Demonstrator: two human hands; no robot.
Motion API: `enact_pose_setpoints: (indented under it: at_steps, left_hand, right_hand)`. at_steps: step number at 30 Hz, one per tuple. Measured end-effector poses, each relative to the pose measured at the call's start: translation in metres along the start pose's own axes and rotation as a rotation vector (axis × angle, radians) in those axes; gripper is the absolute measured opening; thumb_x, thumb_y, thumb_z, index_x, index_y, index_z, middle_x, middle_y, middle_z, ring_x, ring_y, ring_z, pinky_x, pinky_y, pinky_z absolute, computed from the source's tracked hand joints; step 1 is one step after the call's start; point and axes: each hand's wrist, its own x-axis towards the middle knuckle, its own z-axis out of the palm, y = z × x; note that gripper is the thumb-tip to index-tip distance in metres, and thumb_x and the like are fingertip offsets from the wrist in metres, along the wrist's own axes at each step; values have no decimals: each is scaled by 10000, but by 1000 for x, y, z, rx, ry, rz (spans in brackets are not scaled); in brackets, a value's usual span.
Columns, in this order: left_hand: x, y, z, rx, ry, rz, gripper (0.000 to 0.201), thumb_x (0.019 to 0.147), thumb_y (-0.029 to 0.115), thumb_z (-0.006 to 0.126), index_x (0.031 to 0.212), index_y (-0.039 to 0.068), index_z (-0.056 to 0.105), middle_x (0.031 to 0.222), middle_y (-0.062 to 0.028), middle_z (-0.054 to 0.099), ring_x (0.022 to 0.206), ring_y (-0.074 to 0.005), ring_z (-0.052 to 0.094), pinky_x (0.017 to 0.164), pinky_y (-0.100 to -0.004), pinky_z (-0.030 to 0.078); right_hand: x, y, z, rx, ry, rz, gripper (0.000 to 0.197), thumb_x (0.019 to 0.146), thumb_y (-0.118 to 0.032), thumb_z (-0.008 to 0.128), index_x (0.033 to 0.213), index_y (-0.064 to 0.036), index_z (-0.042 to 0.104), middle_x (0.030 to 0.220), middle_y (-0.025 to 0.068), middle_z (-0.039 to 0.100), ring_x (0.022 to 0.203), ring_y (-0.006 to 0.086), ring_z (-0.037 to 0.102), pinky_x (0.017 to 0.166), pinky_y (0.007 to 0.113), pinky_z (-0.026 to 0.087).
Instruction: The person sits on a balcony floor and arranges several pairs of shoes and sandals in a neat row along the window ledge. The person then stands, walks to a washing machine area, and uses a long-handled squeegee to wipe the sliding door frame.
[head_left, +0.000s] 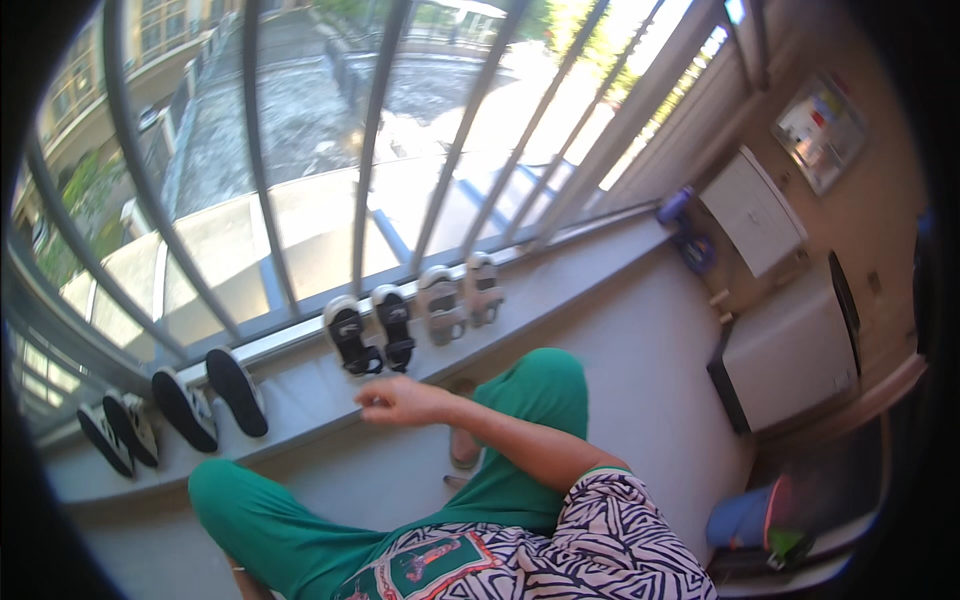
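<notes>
- The right hand (398,400) is seen stretched out over the window ledge (560,290), fingers loosely curled and palm down; nothing is gripped in it.
- The hand is held just below a pair of black sandals (371,332), which is stood on the ledge near its middle, leaning against the rail at the ledge's far edge. Whether the fingertips touch the nearer sandal's strap cannot be told.
- The left hand is not seen in the picture.
- Just to the right of the black pair, 2 grey sandals (459,295) are leaned side by side against the same far edge.
- Towards the left end of the ledge, a pair of black slippers (210,397) is laid with the soles turned up, well apart from the hand.
- At the ledge's far left corner, a pair of black-and-white shoes (120,431) is set beside the slippers.
- Both legs are covered by green trousers (530,400); the right knee is raised against the wall below the ledge's near edge, and a bare foot in a sandal is partly seen under it.
- A black-and-white patterned shirt (610,540) is seen at the lower edge.
- Metal window bars (372,130) are run upward from the far edge of the ledge.
- A blue bottle (676,206) is stood at the right end of the ledge, beside a white cabinet (752,212).
</notes>
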Motion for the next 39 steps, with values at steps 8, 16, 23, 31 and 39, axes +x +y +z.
enact_pose_setpoints:
  at_steps: [8,16,23,31,39]
  left_hand:
    - [32,64,19,-341,192,-33,548,936,545,435,1123,48,569,980,-85,629,894,-210,601,833,-335,482]
    - [48,94,69,-219,5,-6,494,953,482,431,1072,31,593,913,-97,644,838,-208,624,804,-320,496]
    - [115,90,115,-118,-147,7,480,971,453,409,964,27,631,855,-58,653,772,-166,626,743,-281,501]
    - [156,87,132,13,-183,14,438,975,392,419,980,4,622,916,-64,640,818,-167,613,771,-286,485]
    - [139,125,260,986,-265,489,300,696,80,681,983,15,623,939,-135,609,889,-290,604,812,-375,470]
  right_hand:
    - [-170,14,-122,-636,768,191,356,849,-262,630,1132,-47,605,1064,159,628,982,315,607,856,373,479]
    - [-269,51,-111,-148,852,370,348,837,-364,607,1019,-78,685,1091,114,655,1032,278,602,913,347,455]
    - [-337,22,-91,-183,998,449,392,797,-412,650,1009,-84,685,1058,111,656,1001,281,613,898,357,466]
    - [-330,48,-74,-532,993,545,328,800,-378,646,944,-85,672,1014,98,634,989,280,584,868,402,462]
    - [-328,57,-75,-658,1022,369,226,786,-262,678,906,-71,664,889,105,650,880,275,609,831,397,472]
